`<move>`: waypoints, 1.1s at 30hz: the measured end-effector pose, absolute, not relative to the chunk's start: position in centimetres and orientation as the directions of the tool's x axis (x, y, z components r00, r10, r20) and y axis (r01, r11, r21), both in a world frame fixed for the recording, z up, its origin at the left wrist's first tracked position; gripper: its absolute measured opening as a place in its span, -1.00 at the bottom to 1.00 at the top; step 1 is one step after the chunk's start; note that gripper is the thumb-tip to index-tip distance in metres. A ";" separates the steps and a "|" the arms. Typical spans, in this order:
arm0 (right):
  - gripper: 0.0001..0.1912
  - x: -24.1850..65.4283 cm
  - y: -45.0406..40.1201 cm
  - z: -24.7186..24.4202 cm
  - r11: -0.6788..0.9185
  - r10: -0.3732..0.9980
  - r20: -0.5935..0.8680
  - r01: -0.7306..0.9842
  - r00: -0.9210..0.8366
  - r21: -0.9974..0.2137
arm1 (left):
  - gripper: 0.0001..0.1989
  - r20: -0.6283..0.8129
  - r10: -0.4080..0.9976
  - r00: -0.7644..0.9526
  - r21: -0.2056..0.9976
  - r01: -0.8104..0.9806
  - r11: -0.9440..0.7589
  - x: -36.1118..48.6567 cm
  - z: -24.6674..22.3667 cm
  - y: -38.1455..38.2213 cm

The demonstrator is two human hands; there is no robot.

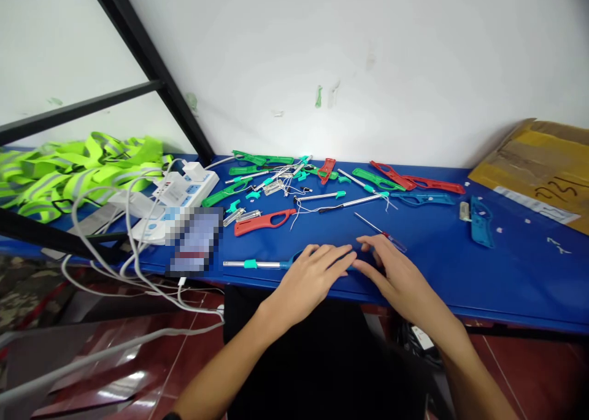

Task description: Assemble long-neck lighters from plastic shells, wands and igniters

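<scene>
A long-nosed lighter with a blue handle and metal tube (pixel 269 265) lies along the table's front edge, a turquoise piece around its tube. My left hand (pixel 310 276) is closed over the handle, hiding most of it. At the handle's other end, the thumb and bent fingers of my right hand (pixel 396 273) close in around the tip; the exact contact is partly hidden. Just beyond my right hand lies a screwdriver (pixel 372 225) with a thin shaft. Behind it are loose metal lighter tubes (pixel 363 200) with wires, and a red handle shell (pixel 264 222).
Several green, red and blue shells, including a blue one (pixel 481 224), lie on the blue table (pixel 442 260). Left are a power strip (pixel 179 205) with cables, a blurred phone (pixel 196 242), neon straps (pixel 83 178) and a black frame (pixel 142 52). A cardboard box (pixel 534 162) stands right.
</scene>
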State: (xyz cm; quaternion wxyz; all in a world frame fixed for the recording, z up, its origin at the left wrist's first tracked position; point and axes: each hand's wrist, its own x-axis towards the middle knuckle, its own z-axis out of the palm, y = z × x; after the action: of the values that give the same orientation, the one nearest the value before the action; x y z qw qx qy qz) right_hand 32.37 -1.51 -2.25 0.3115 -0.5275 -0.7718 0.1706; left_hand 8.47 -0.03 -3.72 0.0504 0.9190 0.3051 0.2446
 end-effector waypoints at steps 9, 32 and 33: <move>-0.58 36.3 0.4 -3.2 0.209 0.890 0.452 0.936 -0.061 -0.283 | -0.64 0.400 0.607 0.687 0.239 0.561 -0.793 8.8 -3.1 0.1; -0.68 31.3 0.5 -0.5 0.432 0.796 0.587 0.542 0.147 -0.721 | -0.68 0.457 0.603 0.654 0.296 0.528 -0.796 8.9 -3.1 0.1; -0.68 31.2 0.6 -0.5 0.431 0.804 0.577 0.530 0.142 -0.730 | -0.69 0.457 0.604 0.653 0.295 0.530 -0.795 8.9 -3.0 0.1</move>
State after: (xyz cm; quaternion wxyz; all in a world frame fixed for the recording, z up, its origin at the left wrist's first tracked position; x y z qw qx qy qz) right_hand 31.23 0.56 -0.46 0.5494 -0.5188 -0.6430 0.1247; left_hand 8.91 0.09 -3.05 0.0674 0.9065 0.3127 0.2755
